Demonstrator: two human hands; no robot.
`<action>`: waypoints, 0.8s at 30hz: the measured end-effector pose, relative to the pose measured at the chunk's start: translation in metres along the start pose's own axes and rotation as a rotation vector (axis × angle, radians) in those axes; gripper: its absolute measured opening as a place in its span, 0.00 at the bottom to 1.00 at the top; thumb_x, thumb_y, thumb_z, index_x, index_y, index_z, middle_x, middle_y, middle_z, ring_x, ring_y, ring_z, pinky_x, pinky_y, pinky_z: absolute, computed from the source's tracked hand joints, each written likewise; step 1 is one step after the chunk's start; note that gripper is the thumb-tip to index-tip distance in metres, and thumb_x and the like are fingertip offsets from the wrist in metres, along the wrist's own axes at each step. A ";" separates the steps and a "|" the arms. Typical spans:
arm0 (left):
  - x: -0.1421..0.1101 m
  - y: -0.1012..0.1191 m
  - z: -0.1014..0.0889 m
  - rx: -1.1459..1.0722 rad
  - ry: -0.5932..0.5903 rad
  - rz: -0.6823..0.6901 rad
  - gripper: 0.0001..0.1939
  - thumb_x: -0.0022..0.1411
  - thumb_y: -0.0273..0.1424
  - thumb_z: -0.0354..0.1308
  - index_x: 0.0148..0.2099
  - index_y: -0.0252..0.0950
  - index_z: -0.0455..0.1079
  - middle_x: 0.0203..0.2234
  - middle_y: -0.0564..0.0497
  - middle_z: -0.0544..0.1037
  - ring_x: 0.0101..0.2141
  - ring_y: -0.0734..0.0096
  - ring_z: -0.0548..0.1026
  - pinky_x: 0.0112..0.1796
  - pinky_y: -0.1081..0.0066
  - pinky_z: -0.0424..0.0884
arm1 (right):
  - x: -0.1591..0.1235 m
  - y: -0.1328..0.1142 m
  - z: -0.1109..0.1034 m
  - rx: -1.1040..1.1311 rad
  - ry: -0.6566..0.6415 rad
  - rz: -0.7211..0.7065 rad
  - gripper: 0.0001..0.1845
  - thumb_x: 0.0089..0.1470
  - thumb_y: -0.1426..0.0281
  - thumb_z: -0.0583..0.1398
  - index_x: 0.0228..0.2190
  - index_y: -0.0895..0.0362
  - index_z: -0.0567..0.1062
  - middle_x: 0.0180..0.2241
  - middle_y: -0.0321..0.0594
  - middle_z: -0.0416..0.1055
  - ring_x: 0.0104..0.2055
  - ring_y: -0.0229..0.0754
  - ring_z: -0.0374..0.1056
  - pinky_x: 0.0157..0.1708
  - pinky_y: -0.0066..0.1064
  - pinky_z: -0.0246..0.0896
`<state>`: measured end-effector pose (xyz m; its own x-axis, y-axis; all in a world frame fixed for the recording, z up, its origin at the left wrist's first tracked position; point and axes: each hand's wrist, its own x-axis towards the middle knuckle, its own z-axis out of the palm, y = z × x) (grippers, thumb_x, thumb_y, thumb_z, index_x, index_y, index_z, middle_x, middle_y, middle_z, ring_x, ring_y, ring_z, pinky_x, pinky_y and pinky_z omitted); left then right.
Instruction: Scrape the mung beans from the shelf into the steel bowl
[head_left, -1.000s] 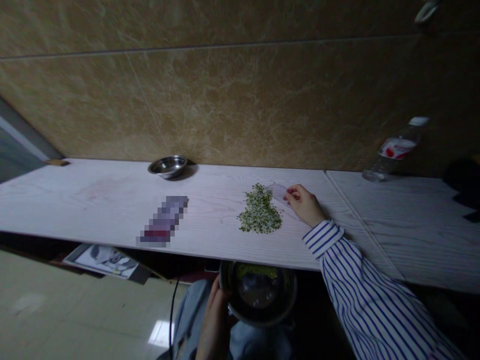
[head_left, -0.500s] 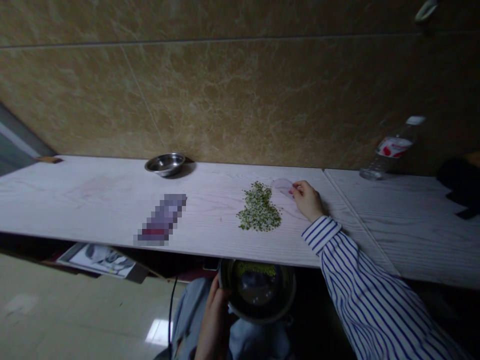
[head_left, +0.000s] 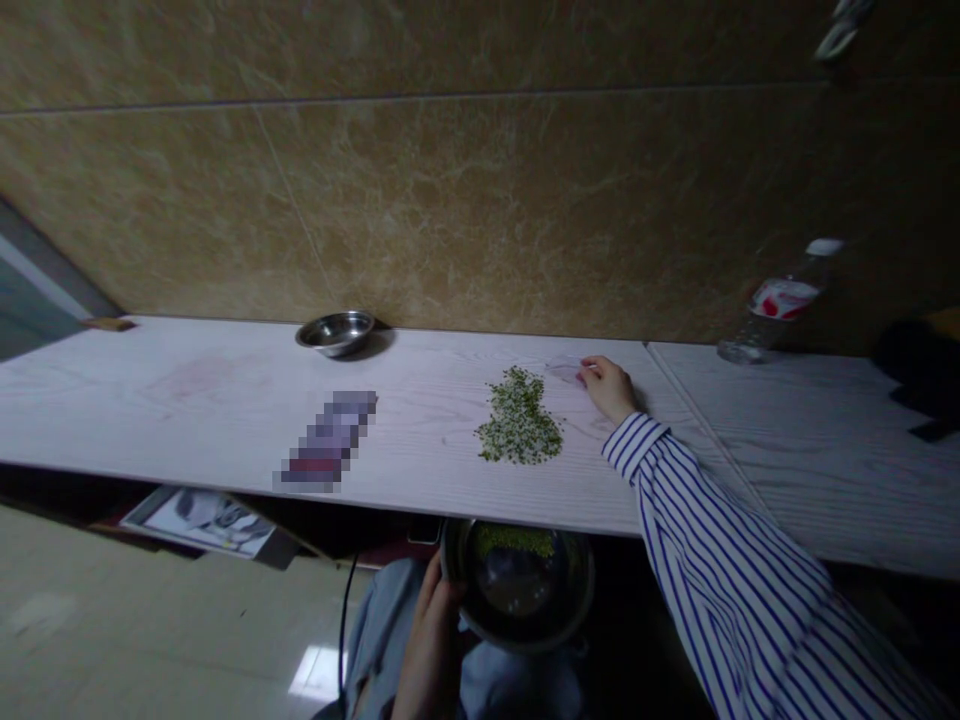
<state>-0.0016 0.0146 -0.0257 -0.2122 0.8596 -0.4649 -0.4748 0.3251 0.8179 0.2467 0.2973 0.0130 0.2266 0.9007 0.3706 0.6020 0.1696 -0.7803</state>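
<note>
A loose pile of small green and pale bits (head_left: 519, 422), which look like mung beans, is spread on the white wood-grain counter (head_left: 420, 440). Just beyond its upper right, my right hand (head_left: 611, 390) pinches the edge of a thin, clear, rounded plastic piece (head_left: 561, 369) low over the counter. Below the front edge, over my lap, my left hand (head_left: 433, 615) grips the left rim of a metal bowl (head_left: 583, 605). Green bits lie along the far side inside this bowl, and its bottom looks dark and shiny.
A small steel bowl (head_left: 336, 334) rests near the wall, left of the pile. Closer to the front lies a blurred-out flat item (head_left: 330, 440). A clear plastic bottle (head_left: 784, 300) leans at right beside dark cloth (head_left: 911, 375). An open drawer (head_left: 199, 525) sticks out below.
The clear plastic piece now appears thinner, seen flatter or more edge-on, with my right hand nearly in place. My left hand still holds the bowl. The view has shifted slightly.
</note>
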 end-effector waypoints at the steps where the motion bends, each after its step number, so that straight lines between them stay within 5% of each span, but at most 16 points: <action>1: 0.000 0.000 0.000 0.006 0.002 0.002 0.31 0.55 0.38 0.56 0.62 0.41 0.64 0.53 0.41 0.74 0.53 0.47 0.70 0.49 0.56 0.66 | 0.000 0.000 0.001 0.013 -0.013 -0.003 0.08 0.50 0.72 0.57 0.33 0.57 0.75 0.25 0.41 0.77 0.30 0.44 0.73 0.32 0.34 0.66; 24: 0.003 0.002 0.005 0.006 -0.024 -0.083 0.31 0.52 0.36 0.56 0.61 0.41 0.65 0.53 0.42 0.73 0.54 0.47 0.68 0.45 0.58 0.70 | -0.027 -0.016 0.000 0.289 -0.261 0.018 0.03 0.47 0.72 0.61 0.29 0.57 0.74 0.22 0.37 0.75 0.27 0.40 0.74 0.27 0.30 0.69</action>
<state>0.0011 0.0196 -0.0242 -0.1519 0.8386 -0.5231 -0.4847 0.3980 0.7789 0.2314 0.2701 0.0155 0.0106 0.9698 0.2438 0.3509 0.2247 -0.9091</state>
